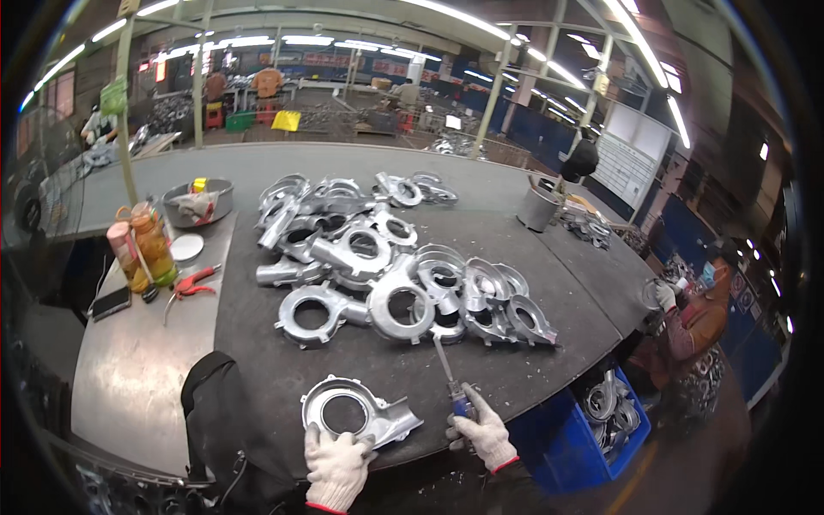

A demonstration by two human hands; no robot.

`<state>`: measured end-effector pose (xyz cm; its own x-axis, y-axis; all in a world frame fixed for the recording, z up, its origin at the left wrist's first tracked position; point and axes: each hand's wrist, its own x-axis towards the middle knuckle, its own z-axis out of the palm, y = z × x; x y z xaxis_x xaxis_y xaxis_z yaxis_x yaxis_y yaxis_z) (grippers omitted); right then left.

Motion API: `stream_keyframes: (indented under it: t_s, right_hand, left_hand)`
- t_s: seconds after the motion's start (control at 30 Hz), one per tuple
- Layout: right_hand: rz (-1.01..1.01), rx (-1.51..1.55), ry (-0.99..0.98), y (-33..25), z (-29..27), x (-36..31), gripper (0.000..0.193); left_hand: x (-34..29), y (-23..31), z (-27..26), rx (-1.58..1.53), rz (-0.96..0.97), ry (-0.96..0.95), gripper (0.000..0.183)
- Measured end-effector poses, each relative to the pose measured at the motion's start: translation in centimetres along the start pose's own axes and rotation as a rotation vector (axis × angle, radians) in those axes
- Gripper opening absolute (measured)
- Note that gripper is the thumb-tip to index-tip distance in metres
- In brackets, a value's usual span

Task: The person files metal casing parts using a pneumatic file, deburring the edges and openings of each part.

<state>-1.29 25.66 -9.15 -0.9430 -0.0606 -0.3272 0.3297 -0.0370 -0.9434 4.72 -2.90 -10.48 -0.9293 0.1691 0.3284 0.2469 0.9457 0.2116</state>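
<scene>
My left hand [337, 470], in a white knit glove with a red cuff, grips the near rim of a silver cast-metal blower housing [378, 419]. The housing lies on the dark table top close to me, its round hole up and its spout pointing right. My right hand [486, 432], gloved the same way, is closed round the blue handle of a tool with a narrow flat blade [445, 360]. Its blade points up and away, apart from the held housing, toward a pile of similar housings [401, 311]. Whether the blade is a file or a scraper I cannot tell.
Red-handled pliers [190, 283], a phone [112, 304], bottles [153, 245] and a grey basin [199, 206] stand left. A blue crate [627, 451] of housings sits below the table's right edge. Beyond it a masked co-worker [699, 309] handles a part. A bucket [538, 209] stands far right.
</scene>
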Motion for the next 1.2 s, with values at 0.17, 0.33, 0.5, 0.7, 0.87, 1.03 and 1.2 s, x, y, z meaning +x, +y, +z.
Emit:
stream_keyframes:
  t_s: [0.17, 0.33, 0.5, 0.7, 0.87, 1.03, 1.2]
  right_hand:
    - [-0.045, 0.035, 0.032, 0.0, 0.3, 0.0, 0.083]
    - [-0.072, 0.015, -0.011, 0.4, 1.2, -0.1, 0.084]
    - [-0.046, -0.051, -0.126, -0.8, 0.9, -0.2, 0.080]
    - [0.137, -0.485, -0.371, -2.2, -2.4, -4.9, 0.079]
    - [-0.045, -1.019, -0.750, -4.2, -3.6, -3.8, 0.075]
    - [0.037, -1.265, -0.800, -6.0, -2.5, -2.1, 0.068]
    - [0.052, -1.355, -0.828, -7.0, -1.9, -1.5, 0.063]
  left_hand:
    - [-1.0, -2.2, -1.7, -0.051, -0.143, 0.177, 0.012]
    - [-1.5, -3.0, -3.1, -0.272, -0.014, 0.015, 0.017]
    - [-0.1, -2.8, -3.0, -0.368, -0.192, -0.107, 0.075]
    - [-2.1, -3.4, -0.9, -0.287, -0.311, 0.193, 0.110]
    - [-1.4, -3.1, -0.4, -0.322, -0.299, 0.108, 0.089]
    - [-1.3, -3.3, -0.1, -0.404, -0.296, 0.111, 0.066]
    - [-1.5, -3.7, -0.8, -0.396, -0.290, 0.094, 0.068]
